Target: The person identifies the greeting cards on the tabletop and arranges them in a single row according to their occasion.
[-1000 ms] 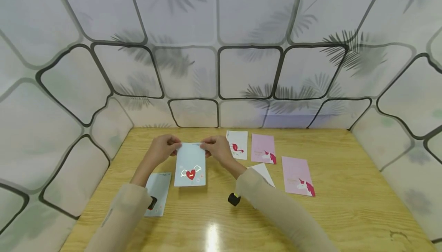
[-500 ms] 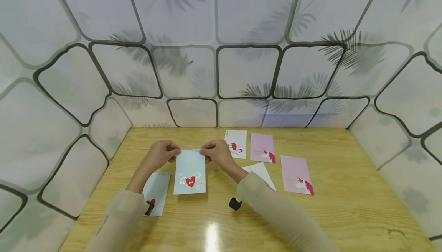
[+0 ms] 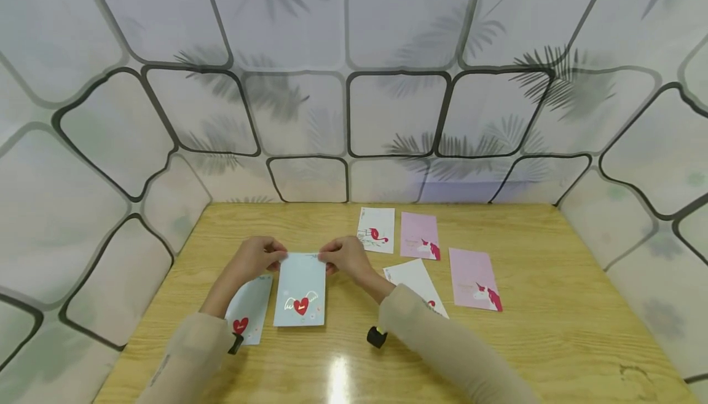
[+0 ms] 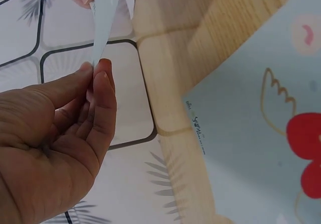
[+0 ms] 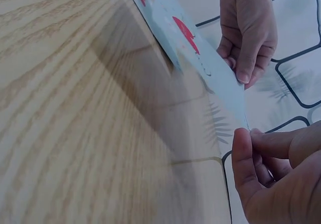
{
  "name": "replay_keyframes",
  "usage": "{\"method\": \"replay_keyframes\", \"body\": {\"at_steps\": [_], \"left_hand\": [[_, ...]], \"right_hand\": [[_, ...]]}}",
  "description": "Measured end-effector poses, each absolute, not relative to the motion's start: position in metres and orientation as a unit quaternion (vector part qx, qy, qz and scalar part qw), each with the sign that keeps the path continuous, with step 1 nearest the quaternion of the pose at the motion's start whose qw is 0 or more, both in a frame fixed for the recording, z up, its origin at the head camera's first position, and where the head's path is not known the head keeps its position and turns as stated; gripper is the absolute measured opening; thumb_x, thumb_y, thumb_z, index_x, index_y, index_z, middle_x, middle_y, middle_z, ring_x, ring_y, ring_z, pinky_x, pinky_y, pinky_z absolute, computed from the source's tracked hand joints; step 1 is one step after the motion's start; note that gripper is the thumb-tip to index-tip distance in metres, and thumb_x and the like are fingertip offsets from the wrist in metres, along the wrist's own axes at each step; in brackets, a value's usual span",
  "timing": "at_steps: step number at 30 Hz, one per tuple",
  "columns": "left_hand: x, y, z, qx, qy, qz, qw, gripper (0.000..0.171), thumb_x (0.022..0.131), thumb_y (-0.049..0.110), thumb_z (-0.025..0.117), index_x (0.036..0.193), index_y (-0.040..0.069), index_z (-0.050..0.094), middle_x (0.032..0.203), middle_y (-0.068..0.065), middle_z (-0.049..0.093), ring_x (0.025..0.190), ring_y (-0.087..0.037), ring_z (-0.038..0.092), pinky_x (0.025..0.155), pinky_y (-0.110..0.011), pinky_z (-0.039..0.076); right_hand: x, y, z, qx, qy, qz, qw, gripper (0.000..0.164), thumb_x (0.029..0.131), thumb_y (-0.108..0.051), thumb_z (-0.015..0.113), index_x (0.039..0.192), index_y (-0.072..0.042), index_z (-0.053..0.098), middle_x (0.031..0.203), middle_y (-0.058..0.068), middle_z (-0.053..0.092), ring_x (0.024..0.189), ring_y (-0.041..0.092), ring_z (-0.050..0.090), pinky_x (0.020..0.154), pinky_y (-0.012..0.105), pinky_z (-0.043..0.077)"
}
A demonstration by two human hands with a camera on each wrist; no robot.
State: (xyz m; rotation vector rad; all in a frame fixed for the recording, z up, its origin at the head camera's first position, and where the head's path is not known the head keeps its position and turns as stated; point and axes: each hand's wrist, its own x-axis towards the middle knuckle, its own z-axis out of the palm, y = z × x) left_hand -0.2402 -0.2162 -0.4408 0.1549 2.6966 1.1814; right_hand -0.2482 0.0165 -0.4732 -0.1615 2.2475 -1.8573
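Observation:
A pale blue card (image 3: 300,282) printed with a winged red heart is held between both hands, tilted over the table. At its upper left corner, my left hand (image 3: 250,264) pinches the edge between thumb and fingers. My right hand (image 3: 350,260) pinches the upper right corner. The right wrist view shows the card (image 5: 210,58) raised above the table with a shadow beneath it. Left of it lies a matching blue card (image 3: 251,305), partly hidden by the left wrist; its printed heart shows large in the left wrist view.
On the wooden table (image 3: 531,355), a white flamingo card (image 3: 378,222) and a pink unicorn card (image 3: 418,232) lie at the back. A second pink unicorn card (image 3: 474,278) is at right. Another white card (image 3: 415,278) lies partly under the right forearm. Patterned fabric walls (image 3: 398,115) surround the table.
Both hands have brought the held blue card nearer the person and lower toward the table, keeping their pinch on its top corners. More of the white card by the right forearm shows.

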Motion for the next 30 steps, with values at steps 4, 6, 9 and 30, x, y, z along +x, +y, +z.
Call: {"method": "replay_keyframes", "body": {"at_steps": [4,6,9,30], "left_hand": [[-0.239,-0.216,-0.444,0.052,0.914,0.391,0.1,0.011,0.101,0.009,0.068,0.103,-0.002,0.072,0.081,-0.007,0.068,0.072,-0.016,0.066,0.069,-0.035,0.059],[-0.239,-0.217,-0.447,0.056,0.916,0.386,0.1,0.011,0.101,0.009,0.068,0.101,-0.001,0.071,0.079,-0.007,0.068,0.071,-0.016,0.065,0.067,-0.034,0.057],[-0.239,-0.217,-0.453,0.052,0.918,0.38,0.101,0.01,0.101,0.008,0.068,0.1,0.0,0.071,0.078,-0.006,0.067,0.071,-0.016,0.064,0.066,-0.032,0.055],[-0.24,-0.22,-0.472,0.075,0.95,0.291,0.085,0.01,0.098,0.014,0.071,0.094,0.004,0.073,0.084,-0.002,0.067,0.075,-0.017,0.058,0.067,-0.033,0.05]], "right_hand": [[-0.246,0.015,-0.476,-0.05,0.773,-0.623,0.11,0.005,0.092,0.0,0.076,0.094,0.005,0.076,0.071,0.008,0.07,0.055,0.016,0.065,0.059,0.033,0.061],[-0.245,0.014,-0.478,-0.049,0.779,-0.616,0.109,0.005,0.091,0.0,0.077,0.093,0.005,0.076,0.069,0.007,0.069,0.054,0.015,0.064,0.057,0.03,0.06],[-0.244,0.012,-0.482,-0.049,0.789,-0.603,0.106,0.004,0.09,0.001,0.077,0.091,0.005,0.076,0.067,0.007,0.069,0.052,0.014,0.063,0.054,0.028,0.058],[-0.242,0.003,-0.503,-0.085,0.84,-0.53,0.075,0.009,0.089,0.0,0.078,0.081,-0.003,0.076,0.064,0.006,0.067,0.05,0.01,0.055,0.046,0.018,0.045]]}}
